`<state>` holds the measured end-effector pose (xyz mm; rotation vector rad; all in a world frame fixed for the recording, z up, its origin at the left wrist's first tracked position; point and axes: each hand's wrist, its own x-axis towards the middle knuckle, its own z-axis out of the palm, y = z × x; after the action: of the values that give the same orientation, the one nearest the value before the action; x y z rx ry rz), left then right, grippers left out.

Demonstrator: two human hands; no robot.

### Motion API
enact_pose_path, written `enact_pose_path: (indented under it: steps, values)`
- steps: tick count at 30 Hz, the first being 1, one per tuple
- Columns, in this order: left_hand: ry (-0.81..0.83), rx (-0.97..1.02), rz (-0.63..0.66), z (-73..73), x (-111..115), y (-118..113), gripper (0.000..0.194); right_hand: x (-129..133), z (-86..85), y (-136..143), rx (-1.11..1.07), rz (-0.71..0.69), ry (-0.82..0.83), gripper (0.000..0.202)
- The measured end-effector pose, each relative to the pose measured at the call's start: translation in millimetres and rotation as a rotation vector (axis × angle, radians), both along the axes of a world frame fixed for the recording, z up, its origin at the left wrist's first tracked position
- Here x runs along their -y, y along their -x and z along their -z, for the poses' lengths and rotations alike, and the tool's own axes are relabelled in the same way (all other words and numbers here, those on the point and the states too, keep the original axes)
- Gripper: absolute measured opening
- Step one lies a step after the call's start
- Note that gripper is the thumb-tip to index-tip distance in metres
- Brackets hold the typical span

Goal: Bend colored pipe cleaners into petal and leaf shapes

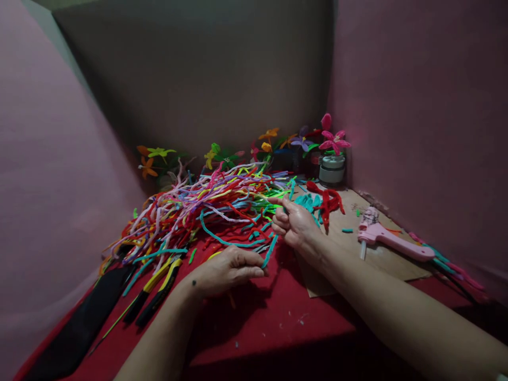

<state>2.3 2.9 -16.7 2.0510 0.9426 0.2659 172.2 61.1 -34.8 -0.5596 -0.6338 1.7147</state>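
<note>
Between my hands runs a teal pipe cleaner (271,251). My left hand (234,267) pinches its lower end between thumb and fingers, low over the red cloth. Farther up and to the right, my right hand (292,221) is closed around its upper part, with the index finger stretched out to the left. A short teal piece sticks up above that hand. Right behind my hands lies a big heap of many-coloured pipe cleaners (214,196). Teal looped pieces (308,202) and red looped shapes (328,200) lie just beyond my right hand.
A pink glue gun (397,242) rests on a board (345,254) at the right. Yellow-and-black pliers (161,286) and a black pouch (85,323) lie at the left. Pipe-cleaner flowers (334,142) and a jar (332,170) stand at the back. Pink sheets hang on both sides.
</note>
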Motion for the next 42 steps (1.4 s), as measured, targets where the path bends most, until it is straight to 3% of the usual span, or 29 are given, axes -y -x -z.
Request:
enact_pose_path:
  steps: [3, 6, 8, 12, 17, 20, 23, 27, 35, 42]
  values:
    - [-0.047, -0.024, -0.205, -0.3, -9.8, 14.3, 0.026, -0.1, 6.4, 3.5, 0.036, 0.086, -0.012, 0.025]
    - [-0.256, -0.021, -0.588, -1.2, -21.8, 33.0, 0.021, 3.0, 13.9, 10.7, 0.032, 0.055, -0.040, 0.027]
    - [-0.310, 0.069, -0.805, -2.2, -26.6, 43.3, 0.020, 5.1, 16.8, 14.4, 0.009, 0.013, -0.042, 0.029]
    - [-0.213, 0.418, -0.964, -2.3, -26.1, 47.0, 0.022, 5.4, 17.3, 14.8, -0.031, -0.026, 0.037, 0.026]
    - [-0.144, 0.879, -1.004, -1.1, -22.8, 29.3, 0.016, 6.1, 17.1, 15.5, -0.079, -0.082, 0.141, 0.028]
    - [0.051, 1.205, -0.968, -2.4, -23.4, 21.9, 0.008, 9.9, 18.3, 19.2, -0.094, -0.123, 0.096, 0.028]
    - [0.232, 1.369, -0.855, -2.2, -25.4, 19.7, 0.010, 13.0, 20.5, 21.8, -0.102, -0.170, 0.026, 0.028]
    - [0.262, 1.374, -0.746, 2.5, -29.5, 21.4, 0.012, 12.7, 22.1, 21.0, -0.108, -0.223, 0.014, 0.030]
    - [0.254, 1.348, -0.819, 1.2, -25.1, 26.0, 0.018, 1.5, 10.0, 7.3, -0.179, -0.111, 0.071, 0.031]
    - [0.175, 1.274, -0.883, 2.0, -23.8, 28.8, 0.010, 3.0, 2.8, 3.0, -0.153, -0.096, -0.011, 0.034]
